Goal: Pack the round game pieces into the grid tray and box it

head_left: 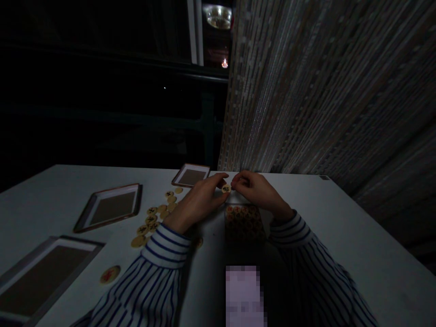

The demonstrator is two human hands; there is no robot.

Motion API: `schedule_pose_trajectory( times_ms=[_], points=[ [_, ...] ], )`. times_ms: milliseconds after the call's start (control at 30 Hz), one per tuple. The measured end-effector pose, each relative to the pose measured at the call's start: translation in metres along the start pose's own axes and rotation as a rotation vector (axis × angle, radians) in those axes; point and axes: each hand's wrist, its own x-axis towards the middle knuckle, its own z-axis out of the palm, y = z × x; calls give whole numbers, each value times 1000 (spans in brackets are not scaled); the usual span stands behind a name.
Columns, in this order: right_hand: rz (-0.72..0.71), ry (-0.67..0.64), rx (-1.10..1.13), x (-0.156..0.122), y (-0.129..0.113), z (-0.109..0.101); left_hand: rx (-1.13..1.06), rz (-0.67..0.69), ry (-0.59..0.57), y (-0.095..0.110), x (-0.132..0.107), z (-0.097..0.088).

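Dim light is cast over a white table [340, 236], behind which a ribbed curtain [323, 91] is hung on the right and darkness is seen on the left. Near the table's far edge, a round game piece [226, 188] marked with a dark character is held just above the surface. It is pinched between the thumb and forefinger of the left hand [200, 202], whose other fingers are curled loosely beneath. The right hand [259, 193] is brought up just beside the piece, its fingertips [238, 180] bent and drawn close together; whether the piece is actually touched by them cannot be told. Directly below both hands, a dark box [243, 225] filled with similar pieces is set. More loose pieces [155, 218] are scattered to the left, beside three shallow trays [111, 206]. Both forearms are covered by striped sleeves [160, 272].
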Motion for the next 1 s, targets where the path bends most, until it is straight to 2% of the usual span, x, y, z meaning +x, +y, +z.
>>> schedule_pose_trajectory(
  times_ms=[633, 867, 1000],
  points=[
    [-7, 9, 183, 2, 6, 2, -51, 57, 23, 0, 1, 2],
    [-30, 51, 220, 3, 10, 2, -150, -58, 18, -4, 0, 1],
    [-41, 62, 213, 3, 9, 1, -322, -140, -16, -3, 3, 2]
  ],
)
